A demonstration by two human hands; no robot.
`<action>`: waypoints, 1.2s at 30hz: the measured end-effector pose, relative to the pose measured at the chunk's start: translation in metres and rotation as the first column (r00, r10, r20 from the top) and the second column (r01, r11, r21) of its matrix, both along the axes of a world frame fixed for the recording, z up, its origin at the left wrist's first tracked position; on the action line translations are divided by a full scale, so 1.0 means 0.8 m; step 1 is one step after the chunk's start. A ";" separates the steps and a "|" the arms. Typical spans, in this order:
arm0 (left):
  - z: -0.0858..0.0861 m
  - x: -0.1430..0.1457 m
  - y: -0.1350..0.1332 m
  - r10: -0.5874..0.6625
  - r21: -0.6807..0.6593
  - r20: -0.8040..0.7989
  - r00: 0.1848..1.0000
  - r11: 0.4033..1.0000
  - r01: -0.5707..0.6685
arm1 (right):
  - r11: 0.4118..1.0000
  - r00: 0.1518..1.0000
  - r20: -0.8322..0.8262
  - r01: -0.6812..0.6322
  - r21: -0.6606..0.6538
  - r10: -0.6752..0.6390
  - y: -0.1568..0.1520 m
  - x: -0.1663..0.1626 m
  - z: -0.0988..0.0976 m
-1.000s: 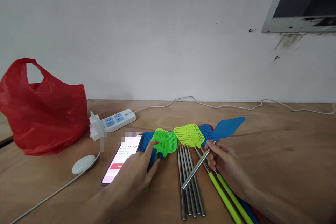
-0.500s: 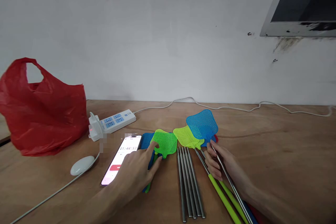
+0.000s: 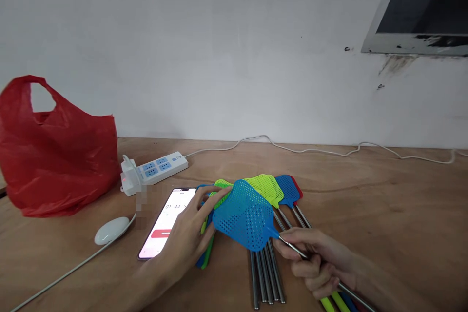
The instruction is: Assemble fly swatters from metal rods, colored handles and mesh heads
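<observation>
My right hand [image 3: 318, 263] is closed around the thin metal shaft of a blue fly swatter [image 3: 243, 214], whose perforated head is held out to the left above the table. My left hand [image 3: 186, 234] has its fingers apart at the left edge of that head, over green fly swatters [image 3: 221, 199] that it partly hides. Behind the blue head, yellow-green fly swatters [image 3: 261, 186] lie overlapping. Right of them rests another blue fly swatter [image 3: 287, 189], with a red fly swatter [image 3: 297, 188] partly under it. Several metal rods [image 3: 268, 282] lie side by side in the middle.
A phone [image 3: 164, 224] showing a running timer lies beside my left hand. Farther left are a white mouse-shaped object [image 3: 111, 230] with a cable, a power strip [image 3: 161, 168] and a red plastic bag [image 3: 66, 156]. A white cord [image 3: 310, 150] runs along the wall.
My right hand has lowered and turned the blue fly swatter, bringing its head left and nearer, across the rods' far ends. My left hand has shifted slightly, its fingers now beside that head.
</observation>
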State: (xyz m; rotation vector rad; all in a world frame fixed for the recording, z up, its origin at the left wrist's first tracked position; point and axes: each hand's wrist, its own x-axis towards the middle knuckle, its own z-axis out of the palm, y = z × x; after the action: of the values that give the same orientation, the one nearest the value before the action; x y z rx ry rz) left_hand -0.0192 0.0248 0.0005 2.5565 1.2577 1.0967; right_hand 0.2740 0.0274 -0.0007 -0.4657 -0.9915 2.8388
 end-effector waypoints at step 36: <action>0.028 0.010 -0.006 0.219 -0.722 0.568 0.793 0.595 0.353 | 0.345 0.807 0.239 -0.046 0.937 -0.540 -0.032 -0.022 0.029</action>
State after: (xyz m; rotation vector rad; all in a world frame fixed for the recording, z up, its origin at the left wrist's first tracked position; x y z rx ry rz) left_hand -0.0108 0.0202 0.0226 1.3687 1.0773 0.8967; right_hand 0.2562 0.0020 0.0225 -1.1038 -2.1250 1.3965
